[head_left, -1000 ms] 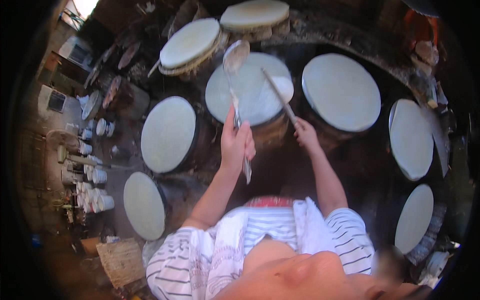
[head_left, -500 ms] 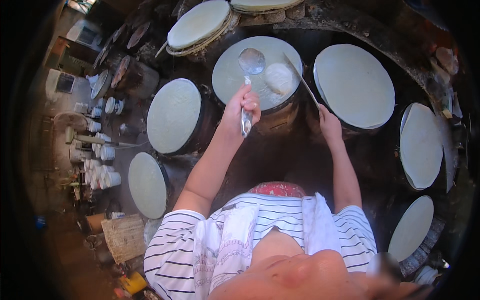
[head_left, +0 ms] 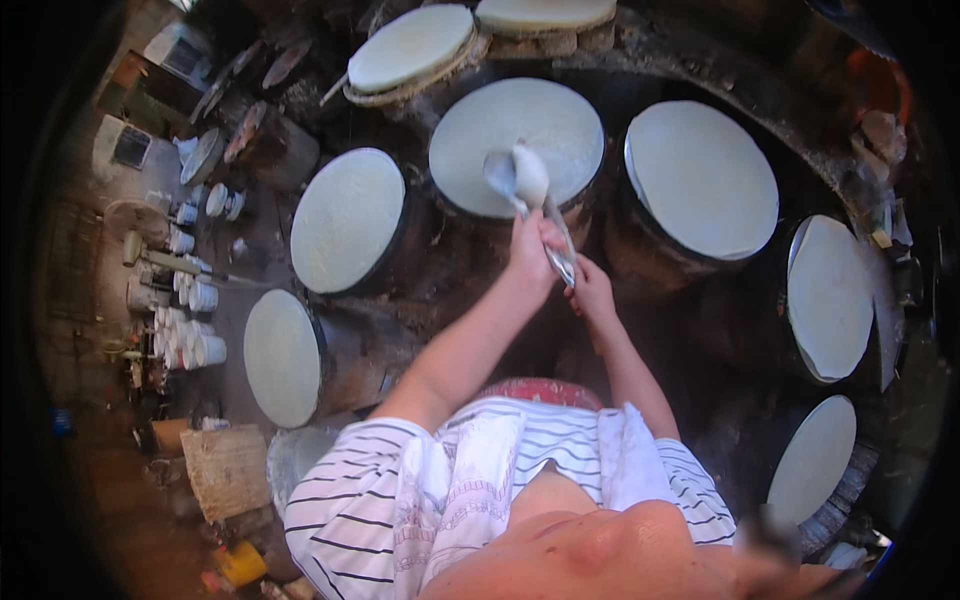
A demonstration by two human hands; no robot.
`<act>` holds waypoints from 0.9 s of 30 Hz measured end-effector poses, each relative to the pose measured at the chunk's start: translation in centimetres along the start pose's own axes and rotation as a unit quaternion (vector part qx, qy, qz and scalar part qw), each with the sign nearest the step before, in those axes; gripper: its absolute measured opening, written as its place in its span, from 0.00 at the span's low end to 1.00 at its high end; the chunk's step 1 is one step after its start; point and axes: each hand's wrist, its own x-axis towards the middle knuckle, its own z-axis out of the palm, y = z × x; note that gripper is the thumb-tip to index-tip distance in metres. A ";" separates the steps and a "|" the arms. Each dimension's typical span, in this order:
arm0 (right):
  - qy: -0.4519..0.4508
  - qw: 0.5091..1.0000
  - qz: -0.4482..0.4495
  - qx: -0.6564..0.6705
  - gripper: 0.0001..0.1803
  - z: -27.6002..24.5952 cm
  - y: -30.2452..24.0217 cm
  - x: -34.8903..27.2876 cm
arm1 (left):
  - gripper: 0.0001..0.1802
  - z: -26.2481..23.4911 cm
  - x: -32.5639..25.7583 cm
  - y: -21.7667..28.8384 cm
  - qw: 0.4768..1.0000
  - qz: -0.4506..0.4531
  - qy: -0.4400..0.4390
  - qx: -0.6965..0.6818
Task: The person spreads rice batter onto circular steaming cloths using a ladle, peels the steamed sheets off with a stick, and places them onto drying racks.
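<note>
My left hand [head_left: 533, 240] is closed round the handle of a metal ladle [head_left: 497, 172], its round bowl held over the near part of the middle round top, which bears a pale thin sheet [head_left: 470, 130]. My right hand [head_left: 590, 290], just to the right and nearer me, grips a long thin flat blade [head_left: 558, 228] that slants up past my left hand. A soft white lump [head_left: 531, 180], like dough or thick batter, sits against the blade beside the ladle bowl. Which of the two carries it, I cannot tell.
More round drum-like tops with pale sheets surround me: left [head_left: 347, 220], near left [head_left: 283, 357], right [head_left: 700, 180], far right [head_left: 830, 298] and near right [head_left: 812, 460]. Pale sheets [head_left: 412, 48] lie at the back. Several white tubs [head_left: 205, 350] stand at the left.
The white lump has come up off the middle sheet. The blade has swung left from the sheet's right edge to the ladle. My two hands have come close together.
</note>
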 end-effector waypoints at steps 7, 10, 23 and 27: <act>0.199 0.914 -0.333 -0.121 0.22 -3.8 -0.8 3.5 | 0.16 1.2 -6.7 4.9 0.812 -0.285 -0.203 -0.467; 0.122 0.942 -0.196 -0.244 0.21 -3.6 1.9 1.8 | 0.10 0.5 -11.3 8.6 0.804 -0.241 -0.247 -0.483; -0.200 0.969 -0.104 -0.100 0.22 11.4 13.3 -17.3 | 0.27 -29.3 -52.3 21.5 0.825 0.250 -0.378 -0.337; -0.269 0.961 -0.061 -0.032 0.24 21.5 11.2 -20.4 | 0.07 -35.3 -62.1 21.6 0.850 0.393 -0.053 -0.346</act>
